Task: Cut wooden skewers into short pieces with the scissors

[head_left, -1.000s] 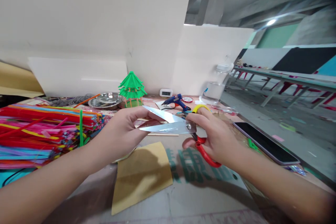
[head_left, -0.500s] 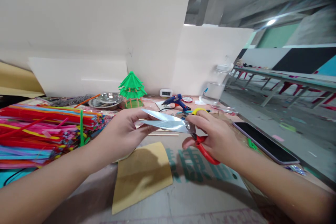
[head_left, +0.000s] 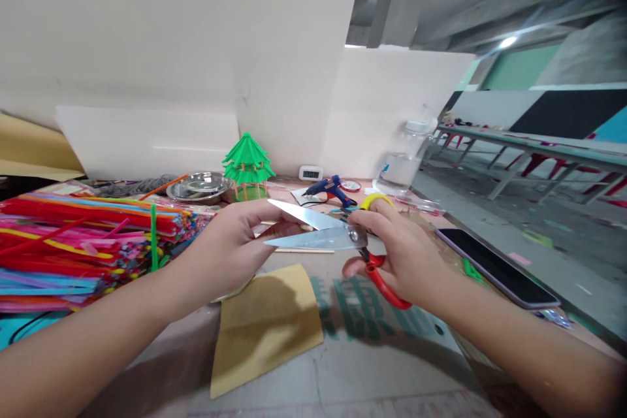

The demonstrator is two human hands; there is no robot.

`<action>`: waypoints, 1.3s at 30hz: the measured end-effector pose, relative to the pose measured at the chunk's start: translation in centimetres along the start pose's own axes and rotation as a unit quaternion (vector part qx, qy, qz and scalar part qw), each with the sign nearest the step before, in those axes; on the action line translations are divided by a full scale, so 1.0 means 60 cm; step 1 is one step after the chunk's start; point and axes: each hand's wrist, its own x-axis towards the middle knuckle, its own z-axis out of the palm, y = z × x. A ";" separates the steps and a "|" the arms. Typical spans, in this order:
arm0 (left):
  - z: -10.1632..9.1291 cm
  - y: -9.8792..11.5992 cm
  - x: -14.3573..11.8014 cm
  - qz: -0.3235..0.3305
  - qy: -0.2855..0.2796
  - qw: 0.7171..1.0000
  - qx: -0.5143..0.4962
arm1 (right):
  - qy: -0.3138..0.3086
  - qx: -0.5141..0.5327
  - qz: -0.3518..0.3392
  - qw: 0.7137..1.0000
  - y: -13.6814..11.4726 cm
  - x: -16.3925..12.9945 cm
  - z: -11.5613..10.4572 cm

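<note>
My right hand (head_left: 396,245) grips a pair of scissors (head_left: 323,235) with one yellow and one red handle loop. The blades point left and stand apart, with their tips beside my left hand (head_left: 240,241). The left fingers and thumb are brought together behind the blades; what they hold, if anything, is mostly hidden. Below the hands, a piece of tan paper (head_left: 267,333) with a curled edge lies on the table. A thin wooden stick (head_left: 306,251) shows just beyond the lower blade.
Bundles of coloured pipe cleaners (head_left: 73,248) fill the left side. Behind stand a metal dish (head_left: 200,188), a green tiered-roof model (head_left: 247,166), a small digital timer (head_left: 310,173), a blue glue gun (head_left: 333,189) and a clear jug (head_left: 399,166). A phone (head_left: 494,268) lies at the right edge.
The scissor blades have spread wider apart, and the lower blade has dropped slightly. Both hands stay in nearly the same place.
</note>
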 end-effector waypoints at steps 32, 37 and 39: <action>-0.010 -0.003 0.002 0.097 -0.033 0.985 0.141 | 0.004 -0.019 -0.007 1.000 0.000 -0.002 0.000; -0.010 -0.003 0.005 0.064 -0.042 0.990 0.122 | 0.023 0.045 0.036 0.998 0.014 -0.004 0.005; -0.011 -0.002 0.006 0.063 -0.040 0.989 0.125 | 0.035 0.047 0.036 0.998 0.019 -0.004 0.006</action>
